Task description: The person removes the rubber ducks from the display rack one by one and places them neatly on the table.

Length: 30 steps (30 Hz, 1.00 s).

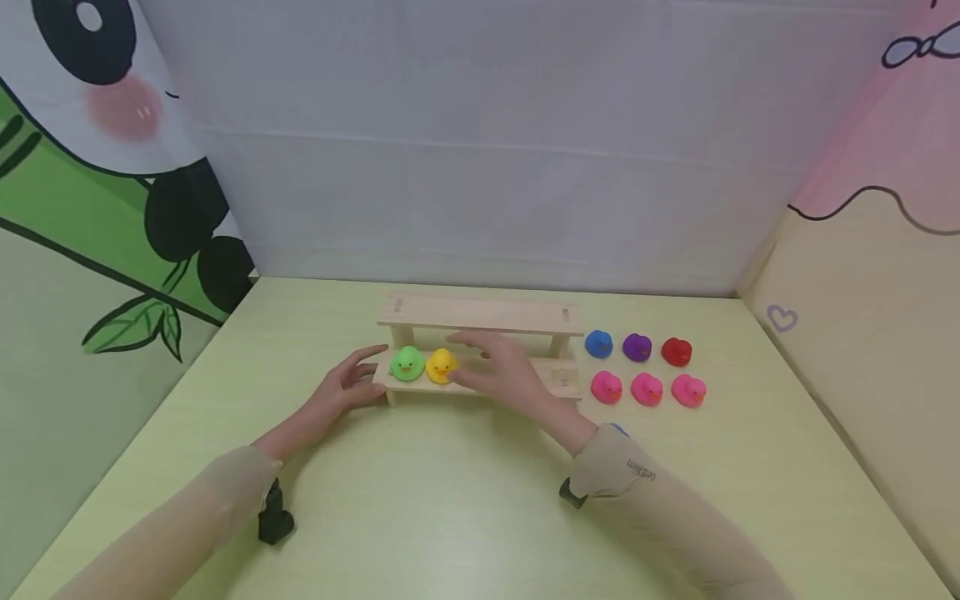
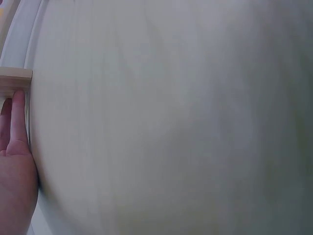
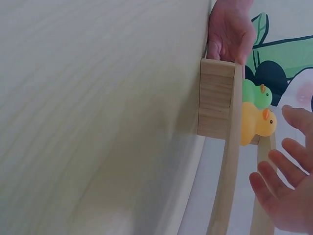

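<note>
A two-tier wooden shelf stands on the table. On its lower step a green rubber duck sits at the left end, with a yellow rubber duck right beside it. My left hand touches the shelf's left end; in the left wrist view its fingers reach straight to the wood. My right hand is over the lower step just right of the yellow duck. In the right wrist view, that hand has spread fingers and holds nothing, with a gap between it and the yellow duck.
Right of the shelf, a blue duck, a purple duck and a red duck form a back row. Three pink ducks line up in front of them. A pale cloth wall rises behind the table.
</note>
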### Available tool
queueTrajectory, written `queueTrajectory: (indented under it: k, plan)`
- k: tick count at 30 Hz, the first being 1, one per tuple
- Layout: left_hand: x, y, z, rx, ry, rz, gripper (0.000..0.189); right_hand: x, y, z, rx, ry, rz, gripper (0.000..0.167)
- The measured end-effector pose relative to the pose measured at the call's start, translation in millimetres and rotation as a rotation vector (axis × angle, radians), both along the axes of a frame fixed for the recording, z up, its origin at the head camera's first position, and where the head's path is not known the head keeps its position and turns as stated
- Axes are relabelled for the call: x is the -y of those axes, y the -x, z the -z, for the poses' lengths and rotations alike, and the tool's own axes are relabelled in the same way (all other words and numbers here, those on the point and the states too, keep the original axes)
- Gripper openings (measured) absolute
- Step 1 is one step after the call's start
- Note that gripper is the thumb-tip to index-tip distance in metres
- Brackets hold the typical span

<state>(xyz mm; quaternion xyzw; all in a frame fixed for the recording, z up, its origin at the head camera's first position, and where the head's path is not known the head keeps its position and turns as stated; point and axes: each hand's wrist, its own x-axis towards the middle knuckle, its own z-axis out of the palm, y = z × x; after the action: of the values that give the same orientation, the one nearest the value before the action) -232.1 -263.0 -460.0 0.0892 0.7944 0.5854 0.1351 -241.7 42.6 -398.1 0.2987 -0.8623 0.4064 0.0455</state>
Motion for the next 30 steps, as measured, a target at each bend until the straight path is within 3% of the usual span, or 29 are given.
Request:
queueTrajectory:
  k: [9, 16, 30]
  plan:
    - [1.6, -0.8, -1.5, -0.004, -0.014, 0.002, 0.066, 18.4, 3.4, 6.5, -0.023, 0.055, -0.037, 0.046]
    - [1.6, -1.2, -1.1, -0.014, -0.018, 0.011, 0.065, 23.9, -0.5, 7.8, -0.052, -0.016, 0.023, 0.043]
    - [3.4, -3.0, -1.4, -0.036, -0.016, 0.021, 0.063, 25.7, -6.6, 4.3, 0.009, 0.005, 0.058, 0.040]
